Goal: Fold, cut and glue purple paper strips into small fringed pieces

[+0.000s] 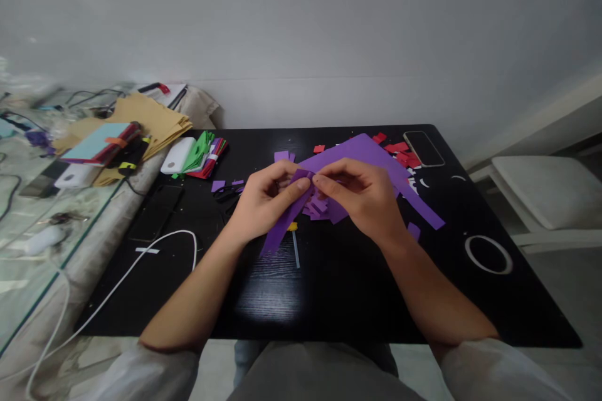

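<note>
My left hand (267, 199) pinches a long purple paper strip (282, 225) near its top, and the strip hangs down toward me. My right hand (361, 195) meets it from the right, fingertips pressed on the same strip's upper end. Both hands hover over the middle of a black table (329, 288). Under them lies a pile of small purple scraps (318, 207). A large purple sheet (371, 160) lies behind the hands.
Red scraps (399, 151) and a phone (424, 148) lie at the back right. A white ring (488, 254) sits at right. Folded coloured papers (203, 153), a white power bank (177, 155) and a white cable (155, 247) are at left. A white chair (545, 191) stands to the right.
</note>
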Demonstrator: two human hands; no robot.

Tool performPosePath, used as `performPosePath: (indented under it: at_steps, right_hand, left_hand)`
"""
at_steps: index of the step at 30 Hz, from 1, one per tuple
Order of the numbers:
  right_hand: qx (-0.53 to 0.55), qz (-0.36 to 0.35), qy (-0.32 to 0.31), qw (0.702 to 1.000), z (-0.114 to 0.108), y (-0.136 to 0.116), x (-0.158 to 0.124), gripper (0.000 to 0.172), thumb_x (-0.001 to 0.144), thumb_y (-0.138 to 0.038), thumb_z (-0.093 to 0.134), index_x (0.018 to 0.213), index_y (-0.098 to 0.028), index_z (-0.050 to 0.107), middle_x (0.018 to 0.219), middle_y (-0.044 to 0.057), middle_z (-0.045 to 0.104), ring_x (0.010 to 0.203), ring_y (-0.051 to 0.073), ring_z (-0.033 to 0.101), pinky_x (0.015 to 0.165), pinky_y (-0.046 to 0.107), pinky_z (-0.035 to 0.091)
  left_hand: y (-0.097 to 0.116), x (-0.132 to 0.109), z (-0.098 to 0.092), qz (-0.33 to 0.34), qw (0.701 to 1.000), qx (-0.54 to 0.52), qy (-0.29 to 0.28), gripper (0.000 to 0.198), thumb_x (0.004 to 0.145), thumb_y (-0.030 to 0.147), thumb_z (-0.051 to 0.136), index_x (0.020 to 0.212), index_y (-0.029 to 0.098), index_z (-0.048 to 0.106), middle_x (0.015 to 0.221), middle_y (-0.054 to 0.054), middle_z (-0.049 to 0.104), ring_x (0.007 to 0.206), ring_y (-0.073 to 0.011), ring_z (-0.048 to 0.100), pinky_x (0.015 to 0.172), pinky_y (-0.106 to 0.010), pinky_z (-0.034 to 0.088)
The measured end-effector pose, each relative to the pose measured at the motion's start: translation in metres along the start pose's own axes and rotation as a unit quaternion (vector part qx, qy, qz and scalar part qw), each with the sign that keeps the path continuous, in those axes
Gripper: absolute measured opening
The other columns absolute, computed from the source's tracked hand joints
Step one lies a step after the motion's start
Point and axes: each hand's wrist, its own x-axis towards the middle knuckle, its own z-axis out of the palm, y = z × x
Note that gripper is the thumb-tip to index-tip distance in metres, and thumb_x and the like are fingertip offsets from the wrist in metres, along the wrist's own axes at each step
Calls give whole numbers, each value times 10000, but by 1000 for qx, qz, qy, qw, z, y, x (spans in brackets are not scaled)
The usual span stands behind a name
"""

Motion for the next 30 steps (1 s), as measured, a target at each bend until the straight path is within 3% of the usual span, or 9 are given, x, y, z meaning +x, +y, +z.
performPosePath:
  at_steps: [6,11,18,30]
  right_hand:
    - [-9,7,-8,1000,0,1,-2,197,839,-388,890,894,-219,803,843,20,803,769,180,770,716,307,662]
    - [-19,-58,-9,998,-4,2,-3,248,824,-286,911,1051,-277,812,998,7,825,933,196,791,825,328,683]
    - [-62,-87,-1,994,-5,-1,-5,89,860,-299,881,939,-308,840,906,-11,828,844,209,792,808,383,703]
    - [-68,-100,-18,992,-7,2,-4,132,846,-309,895,967,-328,846,937,-16,836,869,216,797,837,399,707]
  left_hand:
    - [4,-3,2,-12,1000,-19,16,254,934,420,771,868,184,703,743,-25,755,637,-152,694,587,-253,546]
    - [5,-6,1,-37,998,-56,9,258,953,436,750,876,197,689,685,-12,745,565,-157,700,528,-257,558]
    - [5,-7,2,-31,998,-55,2,249,927,414,787,870,186,706,706,-19,762,592,-161,719,552,-255,570]
    - [10,-8,2,-18,999,-32,20,246,921,392,788,824,177,722,692,-19,759,587,-146,696,553,-242,550]
